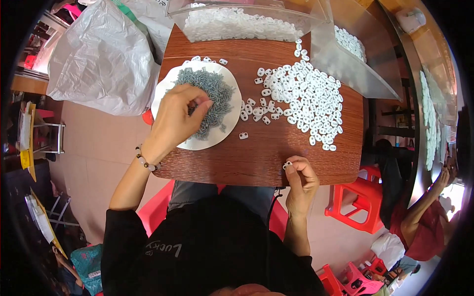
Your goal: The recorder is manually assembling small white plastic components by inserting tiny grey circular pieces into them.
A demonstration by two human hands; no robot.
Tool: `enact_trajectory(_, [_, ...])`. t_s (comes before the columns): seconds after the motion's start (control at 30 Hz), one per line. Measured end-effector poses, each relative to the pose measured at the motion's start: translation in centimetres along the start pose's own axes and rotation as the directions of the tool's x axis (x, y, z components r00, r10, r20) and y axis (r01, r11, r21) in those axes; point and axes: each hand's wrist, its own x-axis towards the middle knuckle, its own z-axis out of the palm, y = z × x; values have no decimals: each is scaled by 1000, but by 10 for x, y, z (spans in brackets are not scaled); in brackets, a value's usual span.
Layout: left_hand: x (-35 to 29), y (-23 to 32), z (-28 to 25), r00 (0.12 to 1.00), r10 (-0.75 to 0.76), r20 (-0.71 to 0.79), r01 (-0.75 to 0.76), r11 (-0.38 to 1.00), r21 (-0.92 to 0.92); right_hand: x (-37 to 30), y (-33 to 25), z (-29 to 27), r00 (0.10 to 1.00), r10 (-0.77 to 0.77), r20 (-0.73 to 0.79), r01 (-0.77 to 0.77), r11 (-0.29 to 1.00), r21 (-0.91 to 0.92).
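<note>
My left hand (180, 116), a beaded bracelet on its wrist, hovers over a white plate (228, 134) heaped with small grey screws (217, 93). Its thumb and fingers come together in a pinch; whatever lies between them is too small to make out. At the table's front edge, my right hand (302, 185) pinches a small white oval plastic piece (287, 166) with holes in it. Beyond that hand spreads a large pile of similar white pieces (308, 96), flat on the brown table (256, 165). Several more lie scattered between this pile and the plate.
Along the far edge stands a clear bin (242, 27) full of white pieces, with a grey metal chute (350, 66) to its right. A white plastic sack (101, 59) rises at the left. Right of the table is a red stool (356, 200); another person's arm (424, 207) shows farther right.
</note>
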Motion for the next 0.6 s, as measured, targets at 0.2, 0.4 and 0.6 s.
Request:
enact_trajectory(0.2, [-10,-18,-2,949,-316,-5,277,840,-466,10,-17,12,998,16,65,-16,1000,-4])
enact_trajectory(0.4, [-16,-19,-8,913,-397,91,345,636,-690,23,-25,26,993,-32,118,36,999,-29])
enact_trajectory(0.6, [-21,-18,-11,888,-428,165,369,454,-811,42,-12,29,935,-131,329,207,956,-208])
